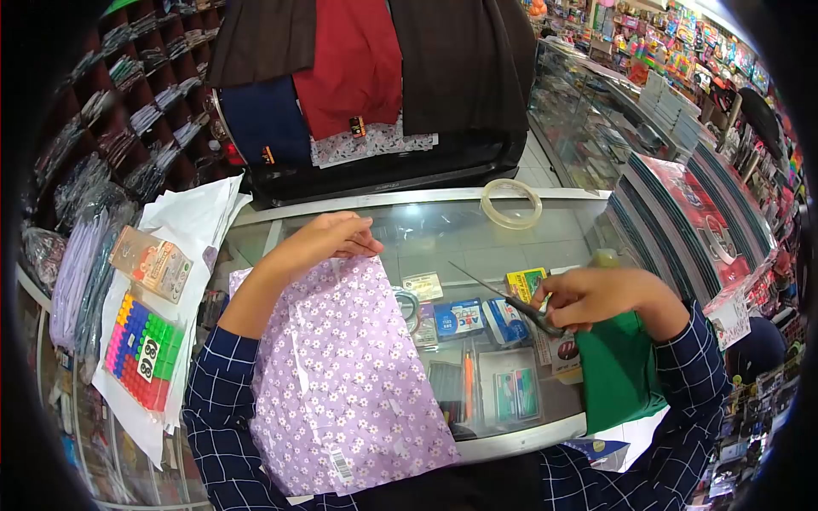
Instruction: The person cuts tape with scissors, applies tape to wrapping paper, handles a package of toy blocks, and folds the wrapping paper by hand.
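My left hand (345, 236) is closed at the upper edge of a lilac sheet of wrapping paper (349, 366) printed with white flowers. The paper slopes down toward my body, and a barcode shows near its lower edge. My right hand (588, 298) grips dark-handled scissors (530, 312) over the glass counter. Their blades point up and left, apart from the paper; I cannot tell whether they are parted. A nearly used-up roll of clear tape (486, 209) lies on the far side of the counter.
The glass display counter (528, 439) holds small packets and pens. Green fabric (626, 375) lies at the right, near stacked books (682, 213). On the left are white sheets (200, 213) with colourful blocks (145, 349). Folded trousers (354, 68) drape over a black case beyond.
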Available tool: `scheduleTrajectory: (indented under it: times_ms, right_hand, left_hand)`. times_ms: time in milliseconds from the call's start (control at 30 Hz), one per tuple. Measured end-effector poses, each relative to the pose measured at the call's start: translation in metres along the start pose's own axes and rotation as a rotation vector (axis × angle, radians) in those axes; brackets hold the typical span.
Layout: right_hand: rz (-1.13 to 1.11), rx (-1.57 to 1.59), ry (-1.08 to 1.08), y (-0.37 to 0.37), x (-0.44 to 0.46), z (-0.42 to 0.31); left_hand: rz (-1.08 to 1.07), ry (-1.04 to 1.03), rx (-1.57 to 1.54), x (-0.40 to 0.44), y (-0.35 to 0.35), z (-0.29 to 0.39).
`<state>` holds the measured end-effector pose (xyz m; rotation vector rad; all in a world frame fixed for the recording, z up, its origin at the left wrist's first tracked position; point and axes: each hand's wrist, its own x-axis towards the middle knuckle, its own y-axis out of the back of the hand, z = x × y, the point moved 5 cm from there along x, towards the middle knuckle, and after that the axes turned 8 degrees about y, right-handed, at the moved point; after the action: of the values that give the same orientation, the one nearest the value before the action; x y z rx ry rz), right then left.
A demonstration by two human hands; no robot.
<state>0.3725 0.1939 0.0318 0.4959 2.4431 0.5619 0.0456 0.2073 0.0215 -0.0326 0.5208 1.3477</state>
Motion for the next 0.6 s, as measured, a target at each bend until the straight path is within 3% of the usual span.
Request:
scheduleTrajectory:
  times_ms: [33, 67, 167, 400, 600]
  right_hand:
    - [-0.027, 0.202, -0.039, -0.008, 0.000, 0.003]
    - [-0.077, 0.336, 0.113, -0.019, 0.006, -0.003]
    - [-0.073, 0.802, 0.079, -0.043, 0.035, -0.009]
    - [-0.045, 0.884, 0.205, -0.051, 0.074, -0.016]
    - [0.056, 0.912, 0.152, -0.046, 0.079, -0.016]
  left_hand:
    - [-0.005, 0.003, -0.008, 0.000, 0.000, -0.001]
    - [-0.013, 0.008, -0.016, 0.001, 0.000, -0.002]
    - [-0.045, -0.002, -0.087, 0.011, 0.006, -0.011]
    - [-0.059, 0.009, -0.111, 0.012, 0.005, -0.014]
    - [-0.022, 0.031, -0.092, 0.008, 0.003, -0.010]
